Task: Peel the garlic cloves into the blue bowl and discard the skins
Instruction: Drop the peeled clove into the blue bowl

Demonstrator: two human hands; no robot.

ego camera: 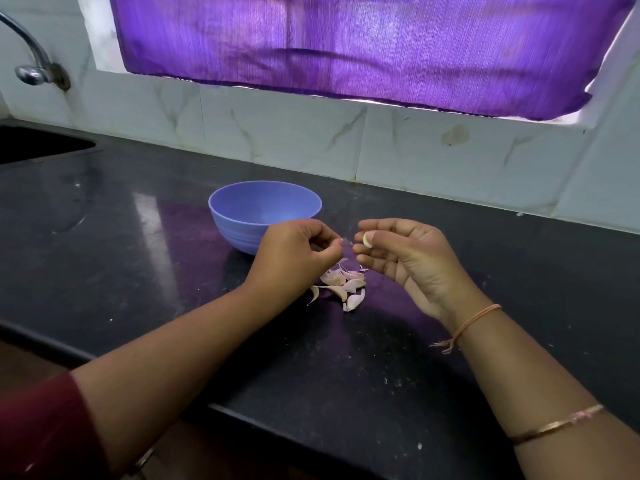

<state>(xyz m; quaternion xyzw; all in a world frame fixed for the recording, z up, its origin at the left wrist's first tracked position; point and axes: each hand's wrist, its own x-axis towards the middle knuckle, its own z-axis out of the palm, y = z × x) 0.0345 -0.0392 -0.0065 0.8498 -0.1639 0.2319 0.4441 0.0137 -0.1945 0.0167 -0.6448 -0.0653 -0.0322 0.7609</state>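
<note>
Head view: at frame centre my right hand (405, 251) pinches a nearly bare clove (367, 240), fingers curled round it. It is held over the tabletop (138, 254), I judge so scraps fall outside the bowl (242, 223). My left hand (298, 252), just left of the clove, pinches what looks like a sliver of skin (345, 241). The bowl sits just above that hand; the skins (341, 285) lie below both.

No legible text, label or number anywhere (bowl (265, 216) plain)
</note>
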